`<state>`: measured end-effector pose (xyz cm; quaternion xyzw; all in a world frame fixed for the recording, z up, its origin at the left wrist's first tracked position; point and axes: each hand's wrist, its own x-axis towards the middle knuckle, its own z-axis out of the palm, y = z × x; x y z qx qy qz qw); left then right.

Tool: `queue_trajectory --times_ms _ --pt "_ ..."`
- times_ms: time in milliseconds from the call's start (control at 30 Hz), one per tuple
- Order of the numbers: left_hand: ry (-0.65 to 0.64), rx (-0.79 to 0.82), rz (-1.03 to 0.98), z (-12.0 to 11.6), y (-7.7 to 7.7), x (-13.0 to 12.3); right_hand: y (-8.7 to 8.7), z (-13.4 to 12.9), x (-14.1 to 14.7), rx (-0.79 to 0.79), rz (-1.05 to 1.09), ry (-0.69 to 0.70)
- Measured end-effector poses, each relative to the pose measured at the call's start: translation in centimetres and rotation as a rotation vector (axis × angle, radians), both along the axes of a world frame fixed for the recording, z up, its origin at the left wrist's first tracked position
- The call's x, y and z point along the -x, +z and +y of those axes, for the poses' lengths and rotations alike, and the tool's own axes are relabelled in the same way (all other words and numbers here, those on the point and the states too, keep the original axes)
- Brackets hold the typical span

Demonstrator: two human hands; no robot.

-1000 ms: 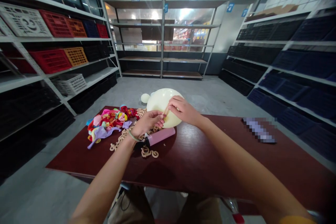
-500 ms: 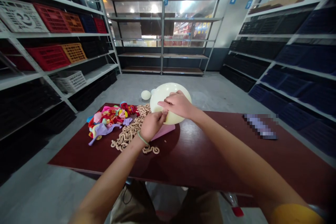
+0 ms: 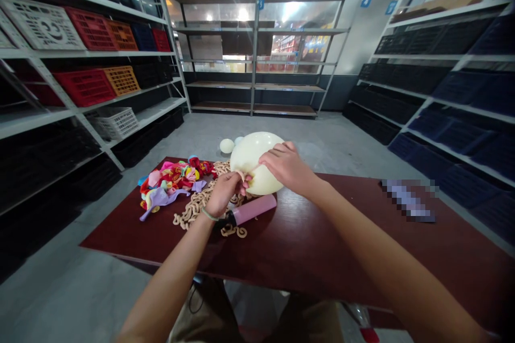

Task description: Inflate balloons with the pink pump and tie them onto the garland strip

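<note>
A large, inflated cream balloon [image 3: 254, 149] is in front of me above the table's far edge. My left hand [image 3: 223, 193] is closed on its neck, fingertips pinched together at the lower left of the balloon. My right hand [image 3: 290, 169] is closed too, on the stretched end of the neck, which runs as a thin strand between the two hands across the balloon. Just below the hands lies a pink hand pump [image 3: 256, 209] with a black end, beside a heap of thin beige balloons [image 3: 193, 208], curled up. The right fingertips are partly hidden.
Colourful deflated balloons [image 3: 171, 182] are piled at the left of the dark red table [image 3: 306, 241]. A blurred flat object [image 3: 408, 201] lies at the right. Small inflated balloons [image 3: 227, 146] are beyond the far edge. Shelves with crates [image 3: 86, 86] stand left and right.
My hands have moved apart, stretching the balloon's neck between them. The left hand has moved slightly left, the right slightly right, and more of the pink pump shows.
</note>
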<state>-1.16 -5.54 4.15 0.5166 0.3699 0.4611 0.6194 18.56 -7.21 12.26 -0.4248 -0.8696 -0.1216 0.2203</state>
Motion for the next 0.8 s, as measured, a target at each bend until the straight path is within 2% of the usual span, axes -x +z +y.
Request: queue_trajectory --times_ms 133,333,633,800 --pt "-0.020 0.066 -0.075 -0.4 0.1 0.5 -1.2 -1.0 0.4 -0.151 -0.001 -0.055" --pt "-0.089 0.088 -0.096 -0.7 0.4 1.3 -2.5 -1.9 0.7 -0.089 0.126 0.022" --pt "-0.156 -0.013 0.033 -0.4 0.3 1.3 -1.4 -1.2 1.1 0.005 0.264 0.033" --pt "-0.094 -0.094 0.086 -1.0 0.7 1.3 -1.5 -0.2 2.6 -0.024 0.143 0.023"
